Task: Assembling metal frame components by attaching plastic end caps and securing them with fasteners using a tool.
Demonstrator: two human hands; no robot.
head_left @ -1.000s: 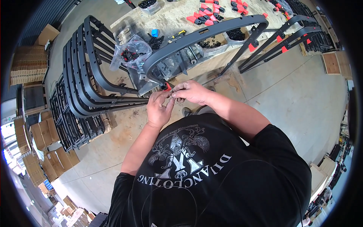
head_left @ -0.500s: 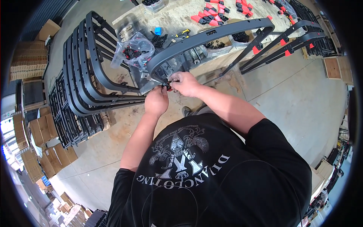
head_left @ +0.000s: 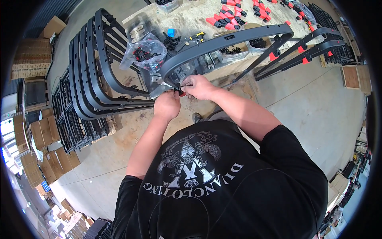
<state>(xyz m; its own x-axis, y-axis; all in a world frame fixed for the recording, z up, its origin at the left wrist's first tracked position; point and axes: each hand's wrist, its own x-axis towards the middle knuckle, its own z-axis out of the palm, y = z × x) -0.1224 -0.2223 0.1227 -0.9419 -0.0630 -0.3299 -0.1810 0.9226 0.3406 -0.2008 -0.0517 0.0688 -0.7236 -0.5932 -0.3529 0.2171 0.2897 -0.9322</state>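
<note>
A curved black metal frame (head_left: 223, 39) stands over the near edge of the workbench, its bent left end coming down in front of me. At that lower end, my left hand (head_left: 167, 105) is closed, thumb and fingers pinching a small black-and-red part (head_left: 182, 93). From the other side my right hand (head_left: 199, 87) is closed too, its fingertips pressed on the same part against the frame. My fingers cover most of this part, so its exact shape is hidden.
Several similar black frames (head_left: 79, 71) stand upright on the left. More frames with red tabs (head_left: 301, 49) lean at right. The workbench (head_left: 191, 16) carries a plastic bag of parts (head_left: 148, 53), red-and-black pieces (head_left: 229, 18), bins of black hardware (head_left: 230, 51) and a wrench (head_left: 210, 59).
The view has shifted slightly, moving the bench and frames a little right and down in the picture. My hands stay at the frame end, with only small finger movement.
</note>
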